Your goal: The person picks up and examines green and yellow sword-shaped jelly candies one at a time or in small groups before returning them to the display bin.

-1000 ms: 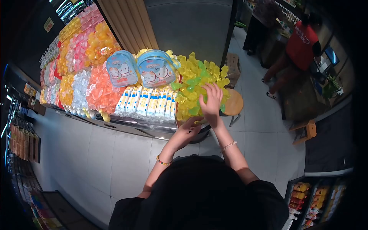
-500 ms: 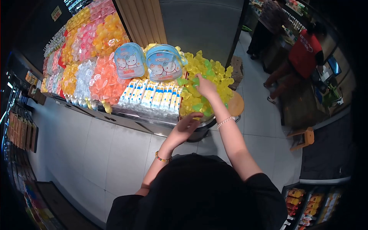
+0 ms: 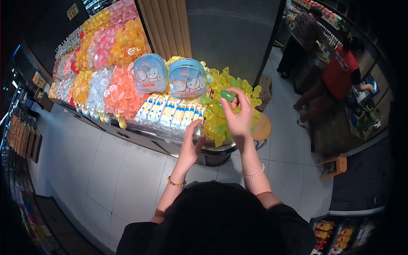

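Observation:
Between the thumb and fingers of my right hand (image 3: 241, 119) is a smooth green jelly cup (image 3: 227, 95), lifted above a heap of translucent yellow jelly cups (image 3: 219, 138) with some green ones mixed in. My left hand (image 3: 190, 144) hovers by the front edge of the display, thumb and fingers apart, nothing in it. Beyond it lie rows of white packets (image 3: 168, 112) with blue and yellow print. Two clear blue backpack-shaped bags (image 3: 150, 73) with cartoon cats stand behind the packets. My right forearm and hand cover part of the heap.
Orange jelly cups (image 3: 123, 89) and other colours fill the sloping display to the left. A round wooden stool (image 3: 261, 126) stands right of the heap. A person in a red vest (image 3: 340, 70) is at a counter on the right, with another person (image 3: 304, 34) farther back.
My right hand has drawn back and up from the heap, now with the green jelly cup in its fingers. My left hand has shifted left and turned its fingers upward.

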{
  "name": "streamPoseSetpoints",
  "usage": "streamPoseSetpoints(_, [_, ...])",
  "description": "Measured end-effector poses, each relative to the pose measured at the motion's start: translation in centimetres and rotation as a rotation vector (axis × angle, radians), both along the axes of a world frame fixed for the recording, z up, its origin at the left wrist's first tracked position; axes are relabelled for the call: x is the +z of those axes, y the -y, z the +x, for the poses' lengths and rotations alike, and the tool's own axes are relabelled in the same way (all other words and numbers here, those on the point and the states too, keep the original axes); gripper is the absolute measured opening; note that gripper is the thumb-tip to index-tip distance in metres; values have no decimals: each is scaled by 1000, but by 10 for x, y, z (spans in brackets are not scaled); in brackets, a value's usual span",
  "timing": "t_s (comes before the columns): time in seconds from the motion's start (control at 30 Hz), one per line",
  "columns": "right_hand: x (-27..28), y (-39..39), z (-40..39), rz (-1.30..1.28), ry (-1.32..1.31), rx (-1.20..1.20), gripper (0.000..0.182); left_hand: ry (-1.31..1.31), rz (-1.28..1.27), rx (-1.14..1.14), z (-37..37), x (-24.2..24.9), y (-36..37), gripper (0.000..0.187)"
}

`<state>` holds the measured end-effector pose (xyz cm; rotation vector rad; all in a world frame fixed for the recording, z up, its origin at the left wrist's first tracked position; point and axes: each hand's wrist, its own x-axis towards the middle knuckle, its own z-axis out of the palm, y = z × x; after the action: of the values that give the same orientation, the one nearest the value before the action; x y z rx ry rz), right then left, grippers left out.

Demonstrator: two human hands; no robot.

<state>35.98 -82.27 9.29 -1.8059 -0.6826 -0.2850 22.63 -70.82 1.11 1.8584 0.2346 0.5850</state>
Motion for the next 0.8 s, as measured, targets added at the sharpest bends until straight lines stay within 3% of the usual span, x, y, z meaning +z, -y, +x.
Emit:
streamPoseSetpoints(0.07, [3, 13, -11, 187, 27, 60, 29, 16, 194, 27, -1, 6, 2, 60])
streamPoseSetpoints(0.2, [3, 23, -7, 599, -364, 360, 22, -92, 378, 97, -4, 28, 21, 71])
streamPoseSetpoints(0.3, [-14, 32, -1, 696, -547, 450, 25, -39, 505, 197, -1, 35, 32, 63])
streamPoseSetpoints(0.4, [-21, 37, -4, 784, -732, 481, 25, -338, 166, -176, -4, 40, 21, 51])
streamPoseSetpoints(0.47, [-17, 39, -6, 748, -717, 447, 27, -513, -123, -254, -4, 50, 26, 43])
streamPoseSetpoints(0.53, [-16, 36, -3, 682, -618, 426, 30, -469, -221, -272, -1, 46, 28, 41])
streamPoseSetpoints(0.6, [-23, 30, 0, 575, -449, 410, 37, -232, -107, -291, 1, 25, 27, 43])
streamPoseSetpoints(0.7, [-19, 41, 3, 425, -772, 679, 47, -342, -17, -325, 1, 28, 31, 52])
streamPoseSetpoints(0.8, [-34, 33, 4, 371, -666, 567, 48, -173, 152, -330, 3, -4, 33, 62])
